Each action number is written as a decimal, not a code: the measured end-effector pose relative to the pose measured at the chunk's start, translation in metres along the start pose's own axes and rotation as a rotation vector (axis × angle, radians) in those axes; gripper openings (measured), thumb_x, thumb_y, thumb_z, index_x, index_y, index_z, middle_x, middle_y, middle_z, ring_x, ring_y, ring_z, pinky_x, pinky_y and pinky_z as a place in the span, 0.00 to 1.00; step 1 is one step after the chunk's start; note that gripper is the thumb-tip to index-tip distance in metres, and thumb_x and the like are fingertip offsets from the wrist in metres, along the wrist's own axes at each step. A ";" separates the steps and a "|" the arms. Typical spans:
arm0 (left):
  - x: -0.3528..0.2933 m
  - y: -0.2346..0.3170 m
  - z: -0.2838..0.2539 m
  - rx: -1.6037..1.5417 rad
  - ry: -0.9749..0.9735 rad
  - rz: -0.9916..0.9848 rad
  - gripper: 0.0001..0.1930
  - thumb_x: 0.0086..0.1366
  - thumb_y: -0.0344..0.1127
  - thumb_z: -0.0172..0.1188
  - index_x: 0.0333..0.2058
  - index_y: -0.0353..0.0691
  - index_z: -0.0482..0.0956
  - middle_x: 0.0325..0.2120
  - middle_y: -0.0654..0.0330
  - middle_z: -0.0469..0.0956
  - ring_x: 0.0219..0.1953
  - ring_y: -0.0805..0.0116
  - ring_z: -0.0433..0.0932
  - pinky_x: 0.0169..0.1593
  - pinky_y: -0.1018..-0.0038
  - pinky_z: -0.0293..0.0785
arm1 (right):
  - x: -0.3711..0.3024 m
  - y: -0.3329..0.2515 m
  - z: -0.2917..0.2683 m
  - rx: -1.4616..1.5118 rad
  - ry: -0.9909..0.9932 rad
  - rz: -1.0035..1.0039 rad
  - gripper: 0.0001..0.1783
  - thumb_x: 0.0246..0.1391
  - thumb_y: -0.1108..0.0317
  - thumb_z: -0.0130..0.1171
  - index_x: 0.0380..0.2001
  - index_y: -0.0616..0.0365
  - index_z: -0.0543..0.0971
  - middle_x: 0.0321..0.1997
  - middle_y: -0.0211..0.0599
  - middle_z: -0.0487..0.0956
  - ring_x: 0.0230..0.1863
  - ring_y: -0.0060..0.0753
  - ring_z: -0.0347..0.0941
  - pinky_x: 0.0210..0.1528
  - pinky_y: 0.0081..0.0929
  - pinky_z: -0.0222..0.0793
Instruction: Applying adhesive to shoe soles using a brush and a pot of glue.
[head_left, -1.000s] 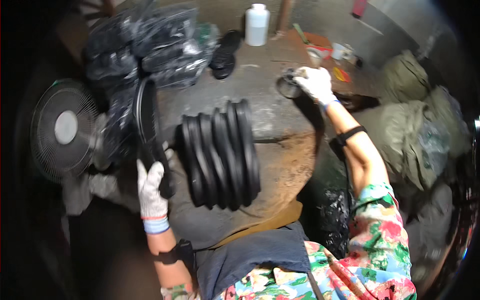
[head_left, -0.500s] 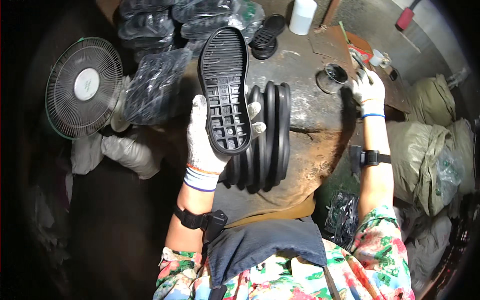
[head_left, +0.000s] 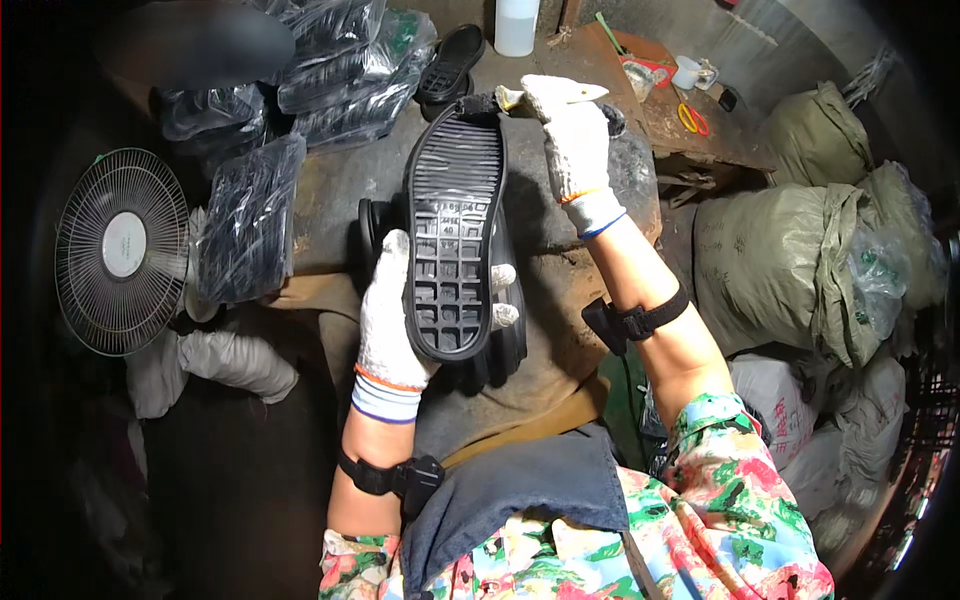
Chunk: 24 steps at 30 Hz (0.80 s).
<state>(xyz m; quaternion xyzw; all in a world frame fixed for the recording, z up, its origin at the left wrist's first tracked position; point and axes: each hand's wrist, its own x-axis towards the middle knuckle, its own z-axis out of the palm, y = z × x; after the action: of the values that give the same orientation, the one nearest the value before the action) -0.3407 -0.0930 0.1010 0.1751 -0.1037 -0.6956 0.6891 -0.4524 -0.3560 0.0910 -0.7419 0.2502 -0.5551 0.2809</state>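
Observation:
My left hand [head_left: 385,310], in a white knit glove, grips a black shoe sole [head_left: 452,235] upright, its gridded and ribbed face toward me. Thumb and fingertips wrap its two sides. At the sole's top edge is the dark tip of a brush [head_left: 482,104]. My gloved right hand [head_left: 575,145] is closed on this brush, just right of the sole's top; most of the handle is hidden. Behind the held sole, a row of black soles [head_left: 512,325] stands on the cloth-covered work surface, partly covered by it.
Plastic-wrapped black soles [head_left: 350,85] are piled at the far left, near a fan [head_left: 123,245]. Two loose soles [head_left: 452,65] and a white bottle [head_left: 516,28] stand at the back. Scissors [head_left: 692,118] lie on a side table. Stuffed sacks [head_left: 775,260] crowd the right.
My right hand has moved left from the side table to the sole's top edge, bringing the brush. The left hand still grips the sole. The whole view has shifted.

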 end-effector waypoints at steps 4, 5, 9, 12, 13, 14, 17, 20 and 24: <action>-0.007 0.010 -0.010 -0.087 0.002 -0.082 0.37 0.80 0.62 0.39 0.72 0.37 0.62 0.69 0.42 0.68 0.60 0.27 0.76 0.56 0.26 0.76 | -0.013 -0.039 0.008 0.083 -0.118 -0.012 0.12 0.68 0.68 0.59 0.49 0.60 0.85 0.47 0.39 0.87 0.47 0.32 0.83 0.53 0.29 0.77; -0.010 0.011 -0.012 -0.121 -0.025 -0.082 0.37 0.80 0.63 0.39 0.72 0.38 0.63 0.68 0.42 0.69 0.61 0.27 0.75 0.57 0.26 0.75 | -0.019 -0.051 0.011 0.238 -0.160 0.048 0.12 0.67 0.67 0.60 0.49 0.60 0.85 0.47 0.37 0.87 0.47 0.31 0.83 0.52 0.28 0.77; 0.000 0.006 -0.021 -0.219 -0.027 -0.073 0.36 0.78 0.65 0.40 0.68 0.39 0.69 0.65 0.45 0.73 0.60 0.29 0.76 0.56 0.25 0.74 | -0.053 -0.092 0.003 0.489 -0.351 0.376 0.11 0.63 0.70 0.63 0.47 0.59 0.85 0.43 0.33 0.87 0.44 0.22 0.81 0.50 0.24 0.77; 0.010 0.003 -0.023 -0.278 -0.111 0.041 0.33 0.78 0.61 0.42 0.67 0.41 0.71 0.64 0.49 0.75 0.61 0.41 0.78 0.61 0.35 0.75 | -0.071 -0.111 -0.001 0.466 -0.458 0.159 0.10 0.57 0.71 0.69 0.44 0.56 0.86 0.44 0.29 0.89 0.47 0.23 0.84 0.63 0.31 0.72; 0.006 0.010 -0.035 -0.299 -0.240 -0.004 0.33 0.79 0.60 0.42 0.66 0.39 0.71 0.64 0.49 0.76 0.63 0.46 0.77 0.66 0.43 0.73 | -0.076 -0.115 -0.005 0.260 -0.509 -0.057 0.10 0.56 0.70 0.70 0.42 0.55 0.87 0.44 0.27 0.89 0.48 0.23 0.84 0.68 0.35 0.68; 0.012 0.011 -0.030 -0.287 -0.201 -0.024 0.33 0.79 0.60 0.42 0.67 0.38 0.71 0.63 0.48 0.76 0.63 0.46 0.77 0.67 0.44 0.72 | -0.084 -0.117 -0.011 0.367 -0.511 0.020 0.09 0.54 0.68 0.72 0.39 0.53 0.88 0.43 0.26 0.89 0.47 0.26 0.85 0.74 0.39 0.61; 0.016 0.028 -0.038 -0.190 0.027 0.125 0.30 0.80 0.55 0.44 0.63 0.32 0.74 0.58 0.46 0.80 0.57 0.48 0.81 0.63 0.49 0.77 | -0.094 -0.126 -0.021 0.330 -0.573 -0.136 0.10 0.53 0.66 0.73 0.40 0.49 0.89 0.44 0.25 0.89 0.52 0.33 0.83 0.72 0.42 0.64; 0.005 0.040 -0.012 0.042 0.131 0.109 0.31 0.81 0.55 0.43 0.63 0.30 0.73 0.53 0.42 0.82 0.48 0.45 0.87 0.52 0.53 0.87 | -0.098 -0.131 -0.039 0.337 -0.646 -0.096 0.10 0.54 0.69 0.73 0.41 0.52 0.89 0.45 0.26 0.88 0.54 0.34 0.81 0.68 0.40 0.68; -0.014 0.046 0.001 0.250 0.082 0.051 0.29 0.83 0.51 0.42 0.63 0.28 0.73 0.51 0.44 0.84 0.50 0.52 0.86 0.54 0.57 0.86 | -0.106 -0.149 -0.058 0.614 -0.637 0.483 0.11 0.57 0.76 0.71 0.44 0.59 0.87 0.44 0.31 0.88 0.50 0.25 0.82 0.58 0.29 0.75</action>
<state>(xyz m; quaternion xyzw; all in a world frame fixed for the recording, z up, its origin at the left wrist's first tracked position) -0.2984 -0.0802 0.1213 0.2850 -0.1657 -0.6517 0.6831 -0.5269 -0.1846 0.1351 -0.6784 0.1418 -0.2682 0.6691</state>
